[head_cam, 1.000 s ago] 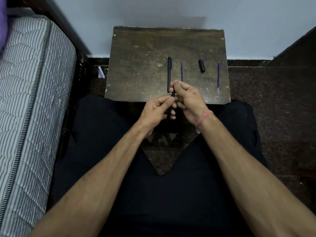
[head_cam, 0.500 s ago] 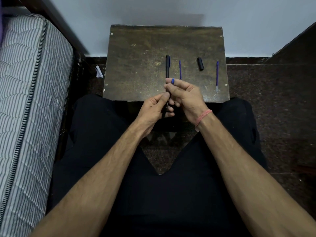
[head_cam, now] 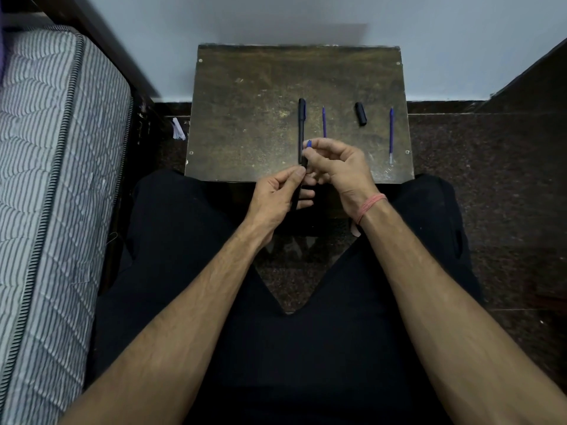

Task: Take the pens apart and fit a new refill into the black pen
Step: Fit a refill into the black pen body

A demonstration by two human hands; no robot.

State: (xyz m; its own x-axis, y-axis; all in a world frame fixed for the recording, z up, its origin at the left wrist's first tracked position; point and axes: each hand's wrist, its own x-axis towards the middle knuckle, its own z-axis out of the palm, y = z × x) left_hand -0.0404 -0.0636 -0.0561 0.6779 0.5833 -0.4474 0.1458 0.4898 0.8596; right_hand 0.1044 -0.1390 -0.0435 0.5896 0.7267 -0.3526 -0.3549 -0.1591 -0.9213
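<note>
1. Your left hand is gripping a black pen barrel. Its fingers are curling round the barrel, with the thumb pressing near the top.
2. Your right hand is pinching a small blue piece between its fingertips, right above the barrel's open end. It looks like the end of a refill, but I cannot tell for sure.
3. The barrel's long way is pointing up and away from you, so the blue piece is sitting almost in line with it. Your right hand is the nearer one for the pull or push along that line.
4. On the small table are lying a capped black pen, a blue refill, a black cap and another blue refill, all well apart.
</note>
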